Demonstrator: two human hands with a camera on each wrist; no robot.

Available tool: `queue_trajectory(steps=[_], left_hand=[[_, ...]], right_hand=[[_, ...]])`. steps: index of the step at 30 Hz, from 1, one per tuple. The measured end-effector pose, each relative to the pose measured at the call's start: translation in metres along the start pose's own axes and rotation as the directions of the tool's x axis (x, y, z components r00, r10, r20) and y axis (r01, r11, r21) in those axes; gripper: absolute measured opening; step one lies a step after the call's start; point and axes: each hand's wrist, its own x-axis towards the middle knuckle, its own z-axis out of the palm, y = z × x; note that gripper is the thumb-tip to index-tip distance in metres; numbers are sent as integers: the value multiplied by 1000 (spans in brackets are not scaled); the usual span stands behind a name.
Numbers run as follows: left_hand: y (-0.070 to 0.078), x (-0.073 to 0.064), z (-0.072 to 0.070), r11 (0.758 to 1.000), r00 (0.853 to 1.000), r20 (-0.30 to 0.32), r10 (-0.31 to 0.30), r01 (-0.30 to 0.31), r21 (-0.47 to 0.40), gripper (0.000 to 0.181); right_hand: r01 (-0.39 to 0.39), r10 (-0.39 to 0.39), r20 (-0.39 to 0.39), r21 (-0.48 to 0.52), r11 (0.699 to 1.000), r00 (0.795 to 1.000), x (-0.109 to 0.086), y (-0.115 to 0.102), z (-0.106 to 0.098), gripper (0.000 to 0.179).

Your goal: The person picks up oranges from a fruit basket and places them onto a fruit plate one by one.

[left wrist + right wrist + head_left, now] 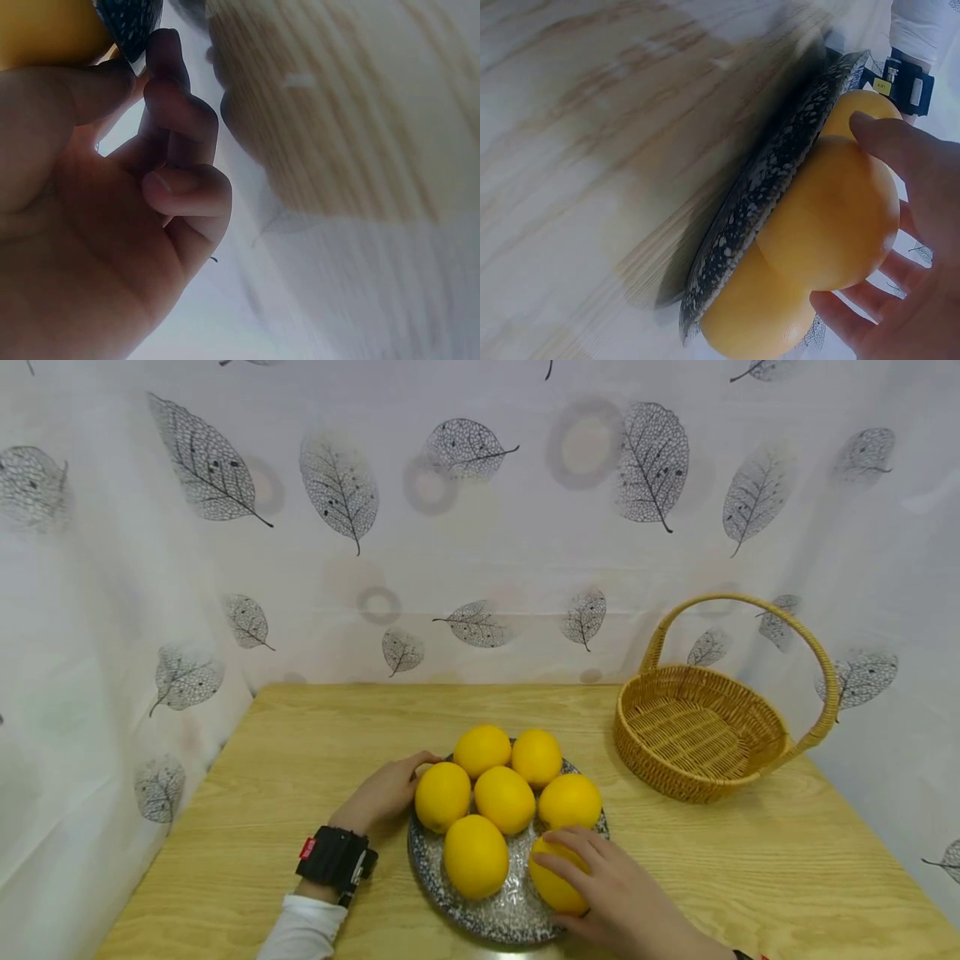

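A round speckled black-and-white plate (517,910) bears several yellow oranges (505,800). At its left rim my left hand (384,793) pinches the edge; in the left wrist view the thumb and fingertips meet at the dark speckled rim (133,30). My right hand (618,893) curls over the orange nearest the plate's right front (557,881). Seen from the right wrist, the thumb lies on one side of that orange (832,217) and the fingers are spread round the other. The orange sits right at the rim, partly hidden by the hand in the head view.
A woven basket (693,793) with a tall arched handle stands on the wooden table (315,735), to the right of and behind the plate. Nothing shows inside it. A leaf-print curtain (480,560) hangs behind the table and along both sides.
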Motion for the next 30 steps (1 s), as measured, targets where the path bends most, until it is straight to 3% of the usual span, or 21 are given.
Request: queue_trajectory(steps=[20, 30], left_hand=[[0, 0, -1, 1000, 1000, -1, 11, -11, 5, 39], [-1, 1, 1, 1000, 1000, 3, -15, 15, -4, 39]], right_hand=[[-1, 1, 3, 76, 997, 1000, 9, -6, 4, 74], [-72, 65, 62, 114, 991, 996, 15, -5, 10, 66]])
